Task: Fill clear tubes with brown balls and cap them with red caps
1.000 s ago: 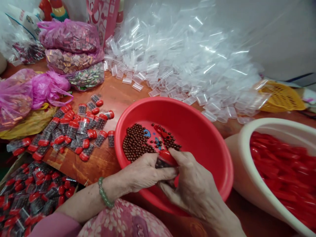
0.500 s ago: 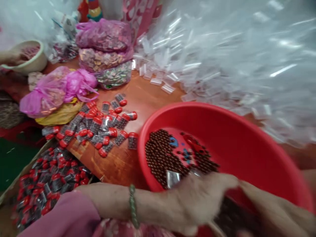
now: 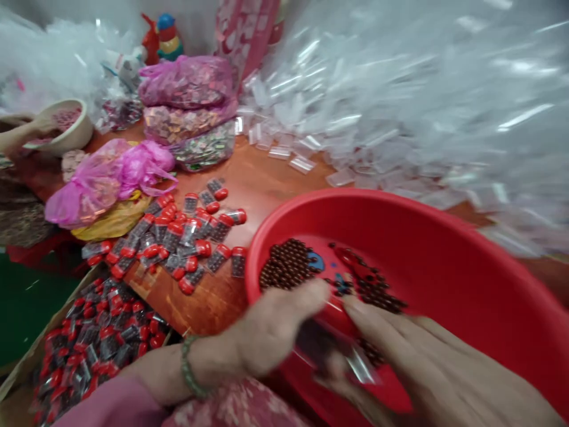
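My left hand (image 3: pixel 267 332), with a green bead bracelet at the wrist, grips a small clear jar (image 3: pixel 313 341) of dark contents above the near side of the red basin (image 3: pixel 444 249). The jar is blurred, and a red cap (image 3: pixel 335 307) seems to be at its top. From the right, my right hand (image 3: pixel 427 356) reaches in with its fingertips at that cap. Some of its fingers are hidden or smeared. Dark brown beads (image 3: pixel 288 264) lie in the basin behind both hands.
Several red-capped jars (image 3: pixel 173 237) lie on the table (image 3: pixel 262 172), and more fill a cardboard box (image 3: pixel 26 356) at lower left. Pink bags (image 3: pixel 186 83) stand behind. Clear plastic pieces (image 3: pixel 377 136) heap at right. Another person's hand (image 3: pixel 40 127) reaches into a white bowl (image 3: pixel 75 133).
Both hands have moved left and slightly up with the jar, from the lower right to the basin's near left. The view has also shifted a little.
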